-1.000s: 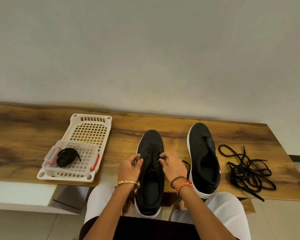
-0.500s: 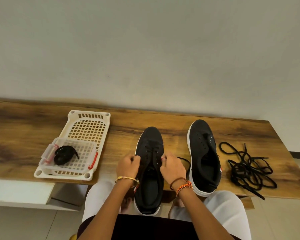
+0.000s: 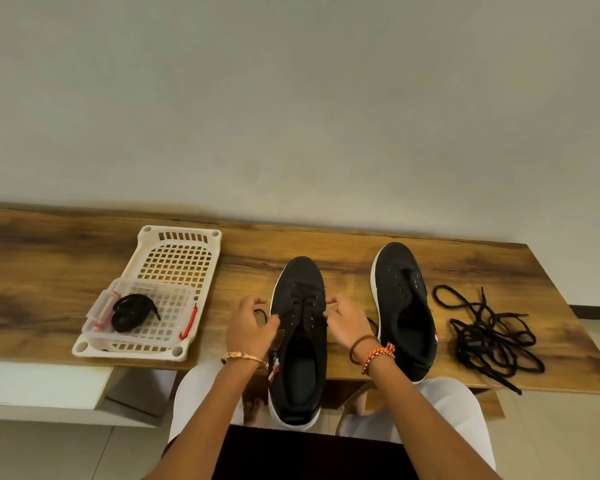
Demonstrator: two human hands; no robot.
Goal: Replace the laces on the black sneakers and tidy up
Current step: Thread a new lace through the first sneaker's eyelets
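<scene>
Your left hand and right hand each pinch an end of the lace, the sneaker lying between your fingertips. Pull both ends outward evenly, so the crossings sit flat before the next eyelets.

Both forearms are extended forward, the left hand and right hand being held apart at matching height, each with curled fingers pinched on a lace end, bracelets worn at both wrists.
</scene>
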